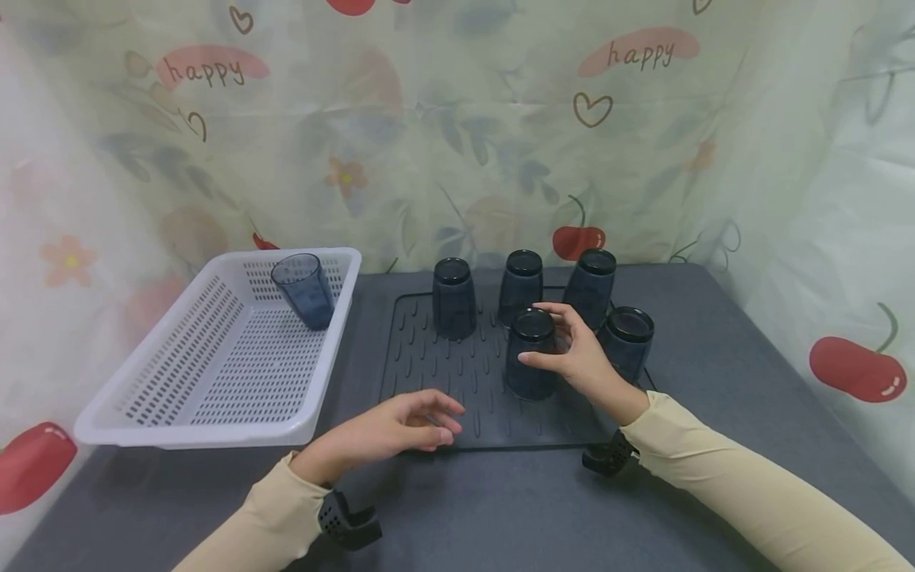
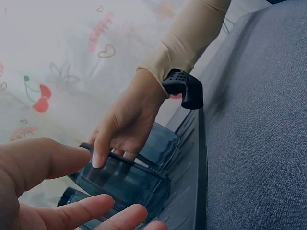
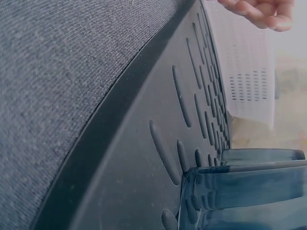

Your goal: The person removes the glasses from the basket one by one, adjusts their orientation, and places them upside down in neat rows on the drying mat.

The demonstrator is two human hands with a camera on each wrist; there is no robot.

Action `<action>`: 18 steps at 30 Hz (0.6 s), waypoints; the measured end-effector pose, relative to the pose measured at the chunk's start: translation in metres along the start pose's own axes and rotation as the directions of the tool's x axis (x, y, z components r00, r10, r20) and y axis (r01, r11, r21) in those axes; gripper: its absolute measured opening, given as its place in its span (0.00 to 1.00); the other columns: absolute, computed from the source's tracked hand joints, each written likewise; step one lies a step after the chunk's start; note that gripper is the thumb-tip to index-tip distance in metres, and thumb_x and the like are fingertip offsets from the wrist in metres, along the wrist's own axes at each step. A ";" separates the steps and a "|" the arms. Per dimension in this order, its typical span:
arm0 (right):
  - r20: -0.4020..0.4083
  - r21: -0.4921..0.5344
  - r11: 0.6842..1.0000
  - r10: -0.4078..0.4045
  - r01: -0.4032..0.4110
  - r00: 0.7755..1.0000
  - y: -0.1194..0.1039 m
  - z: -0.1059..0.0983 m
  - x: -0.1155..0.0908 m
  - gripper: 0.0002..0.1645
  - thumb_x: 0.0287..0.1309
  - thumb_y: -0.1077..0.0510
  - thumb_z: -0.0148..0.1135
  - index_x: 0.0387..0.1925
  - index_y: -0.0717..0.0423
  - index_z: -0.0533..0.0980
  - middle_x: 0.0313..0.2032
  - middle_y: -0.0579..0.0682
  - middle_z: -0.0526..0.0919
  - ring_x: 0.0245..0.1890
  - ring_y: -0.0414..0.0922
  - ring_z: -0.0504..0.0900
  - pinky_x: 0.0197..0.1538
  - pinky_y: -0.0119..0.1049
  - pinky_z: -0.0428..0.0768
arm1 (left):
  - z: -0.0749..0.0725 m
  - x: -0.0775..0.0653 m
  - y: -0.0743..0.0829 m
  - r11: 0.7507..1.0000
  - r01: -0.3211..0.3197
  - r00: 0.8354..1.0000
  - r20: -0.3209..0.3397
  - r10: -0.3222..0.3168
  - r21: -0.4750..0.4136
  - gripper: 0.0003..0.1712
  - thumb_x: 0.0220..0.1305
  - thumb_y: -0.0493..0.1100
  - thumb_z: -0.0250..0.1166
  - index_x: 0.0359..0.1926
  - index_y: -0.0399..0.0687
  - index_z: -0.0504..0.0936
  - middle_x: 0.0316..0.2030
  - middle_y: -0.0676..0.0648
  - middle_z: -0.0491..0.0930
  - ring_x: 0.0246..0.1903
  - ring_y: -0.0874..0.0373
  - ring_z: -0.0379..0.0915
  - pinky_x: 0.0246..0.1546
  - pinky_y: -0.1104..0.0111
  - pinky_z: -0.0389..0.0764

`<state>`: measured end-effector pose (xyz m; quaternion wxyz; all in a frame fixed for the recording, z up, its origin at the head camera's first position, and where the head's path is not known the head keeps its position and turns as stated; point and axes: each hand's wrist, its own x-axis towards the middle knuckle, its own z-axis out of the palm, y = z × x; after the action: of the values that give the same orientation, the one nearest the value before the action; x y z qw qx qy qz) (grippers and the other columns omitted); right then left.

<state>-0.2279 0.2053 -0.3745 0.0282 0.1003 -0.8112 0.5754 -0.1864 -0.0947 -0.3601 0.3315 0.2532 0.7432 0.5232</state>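
My right hand (image 1: 575,357) holds a dark blue drinking glass (image 1: 527,373) round its upper part, thumb on the near side. That glass stands upside down on a black ridged drying mat (image 1: 436,389); in the right wrist view the glass (image 3: 249,191) appears to touch the mat. My left hand (image 1: 400,425) hovers near the mat's front left corner, fingers loosely bent and holding nothing. Other upside-down glasses stand about the right hand: one at the back left (image 1: 453,302), one behind (image 1: 522,278), one at the back right (image 1: 592,286) and one beside the wrist (image 1: 625,345).
A white perforated basket (image 1: 207,433) sits on the left of the grey tabletop (image 1: 486,508). Inside it a blue glass (image 1: 307,294) leans in the back right corner, mouth up. A printed curtain (image 1: 429,159) hangs behind and along both sides.
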 end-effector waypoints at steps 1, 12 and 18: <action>0.000 0.000 1.000 -0.001 0.001 1.000 0.000 0.000 0.000 0.45 0.50 0.59 0.73 0.68 0.49 0.61 0.63 0.58 0.65 0.65 0.56 0.66 0.64 0.58 0.67 | 0.000 0.000 0.000 1.000 0.000 1.000 0.000 0.000 -0.001 0.25 0.70 0.43 0.59 0.63 0.36 0.68 0.55 0.35 0.76 0.53 0.48 0.77 0.54 0.59 0.78; 0.005 0.015 1.000 -0.004 0.004 1.000 0.001 0.001 0.000 0.45 0.51 0.60 0.73 0.68 0.49 0.60 0.63 0.58 0.65 0.66 0.56 0.66 0.65 0.58 0.67 | 0.000 -0.001 0.001 1.000 -0.006 1.000 -0.002 0.006 -0.002 0.25 0.70 0.42 0.58 0.63 0.36 0.68 0.55 0.34 0.75 0.54 0.46 0.77 0.54 0.59 0.78; 0.001 0.011 1.000 -0.002 0.002 1.000 0.001 0.001 0.000 0.46 0.50 0.59 0.73 0.68 0.48 0.60 0.63 0.57 0.65 0.66 0.55 0.65 0.65 0.59 0.66 | 0.000 -0.003 0.003 1.000 -0.012 1.000 -0.014 0.012 -0.008 0.25 0.69 0.43 0.59 0.63 0.36 0.69 0.55 0.34 0.75 0.55 0.44 0.76 0.54 0.60 0.78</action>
<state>-0.2278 0.2050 -0.3755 0.0280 0.1017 -0.8078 0.5799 -0.1849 -0.0958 -0.3563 0.3240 0.2525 0.7420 0.5298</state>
